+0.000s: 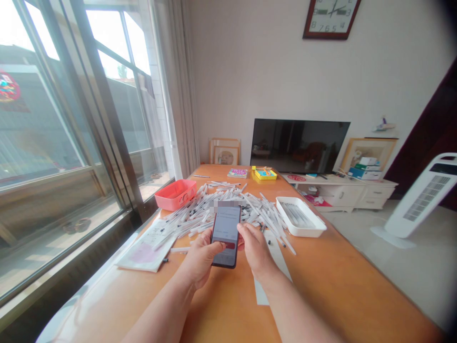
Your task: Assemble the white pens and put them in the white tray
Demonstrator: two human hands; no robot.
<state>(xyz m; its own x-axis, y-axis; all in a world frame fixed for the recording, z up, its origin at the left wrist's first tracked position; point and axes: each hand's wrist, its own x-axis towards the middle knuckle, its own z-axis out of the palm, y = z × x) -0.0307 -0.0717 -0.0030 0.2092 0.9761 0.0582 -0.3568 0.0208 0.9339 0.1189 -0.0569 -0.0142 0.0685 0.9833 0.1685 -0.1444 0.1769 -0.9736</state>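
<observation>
A dark smartphone (pixel 228 228) with a lit screen is held upright over the table between both hands. My left hand (pixel 202 255) grips its left edge, the thumb lying over the lower screen. My right hand (pixel 255 247) closes on its right edge, with the thumb near the side of the screen. Just behind the phone spreads a large heap of white pens (pixel 200 209), some with black tips or caps. A white paper strip (pixel 280 259) lies partly beneath my right hand and forearm. The phone hides part of the heap.
A red basket (pixel 174 195) stands left of the heap, a white tray (pixel 317 227) holding pens to its right. A booklet (pixel 146 250) lies at the left. Farther back are a yellow box (pixel 264 175) and a pink-purple pack (pixel 237 173). Windows border the table's left side.
</observation>
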